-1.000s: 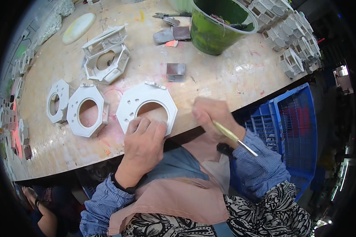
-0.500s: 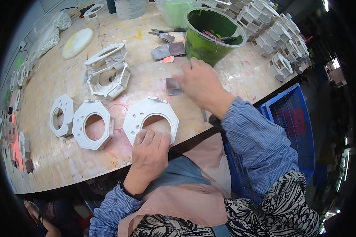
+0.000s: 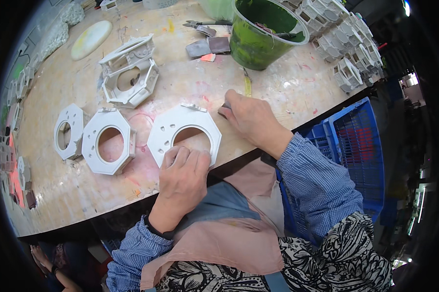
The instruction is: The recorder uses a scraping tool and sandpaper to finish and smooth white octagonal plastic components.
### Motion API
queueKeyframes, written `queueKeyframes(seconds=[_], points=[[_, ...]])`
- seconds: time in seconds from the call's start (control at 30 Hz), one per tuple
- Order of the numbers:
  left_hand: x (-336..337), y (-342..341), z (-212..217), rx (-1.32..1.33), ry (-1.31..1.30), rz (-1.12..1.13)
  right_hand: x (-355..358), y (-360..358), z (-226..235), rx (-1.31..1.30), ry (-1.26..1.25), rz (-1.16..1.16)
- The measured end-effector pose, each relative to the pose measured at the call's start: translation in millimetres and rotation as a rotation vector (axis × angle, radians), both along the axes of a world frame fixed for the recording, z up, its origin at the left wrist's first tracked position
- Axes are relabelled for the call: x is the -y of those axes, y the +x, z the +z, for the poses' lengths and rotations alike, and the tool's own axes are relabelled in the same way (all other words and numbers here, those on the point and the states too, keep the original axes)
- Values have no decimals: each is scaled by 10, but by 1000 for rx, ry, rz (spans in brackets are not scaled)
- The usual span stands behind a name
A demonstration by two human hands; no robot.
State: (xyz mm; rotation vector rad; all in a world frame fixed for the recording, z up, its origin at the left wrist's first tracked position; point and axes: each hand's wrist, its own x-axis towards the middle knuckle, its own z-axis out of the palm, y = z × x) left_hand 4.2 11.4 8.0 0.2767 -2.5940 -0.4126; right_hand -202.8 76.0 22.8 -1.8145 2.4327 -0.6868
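Observation:
My left hand [image 3: 184,177] is closed over the near rim of a white octagonal frame [image 3: 168,117], its fingers at the round opening. The frame lies on the table with small paw-like dents on its face. Just to its right, my right hand [image 3: 256,119] pinches a small dark grey piece of sandpaper [image 3: 224,112], held a little apart from the frame. Beyond that hand lies a thin tool with a yellow handle [image 3: 247,85]. Two similar octagonal frames [image 3: 89,141] [image 3: 63,113] rest in a row to the left.
Behind the row stand stacked white frames [image 3: 131,92]. A green-stained bucket [image 3: 253,46] is at the back, beside more sandpaper pieces [image 3: 198,48] and pliers [image 3: 205,23]. Many white frames [image 3: 348,48] pile up at far right. A blue crate [image 3: 358,151] sits beyond the table's right edge.
My right hand has come down from beside the bucket and taken up the sandpaper from the table. The yellow-handled tool now shows there. My left hand keeps its grip; the whole view has shifted slightly.

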Motion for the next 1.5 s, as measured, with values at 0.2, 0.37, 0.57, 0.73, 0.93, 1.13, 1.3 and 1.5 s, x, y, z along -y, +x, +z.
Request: queueKeyframes(seconds=[0.2, 0.37, 0.57, 0.73, 0.93, 1.13, 1.3, 1.5], points=[[1, 4, -11, -22, -43, 21, -162, 378, 207, 475, -87, -159], [-27, -33, -2, -32, -55, 5, -59, 402, -16, -155, -88, -253], [-15, 1, -16, -19, -36, 19, -70, 505, 151, 57, -326, -59], [14, 5, -37, -36, -44, 15, -6, 216, 41, -181, -208, -138], [-19, -1, -66, -161, 8, 12, -111, 462, -12, -145, -135, -7], [8, 25, -70, -140, -27, 43, -81, 366, 241, -14, -130, -85], [35, 39, 15, -69, 1, 27, -68, 242, 2, -245, -180, -61], [94, 68, 691, -465, 1364, 241, -462, -6, 291, 61, -339, -320]])
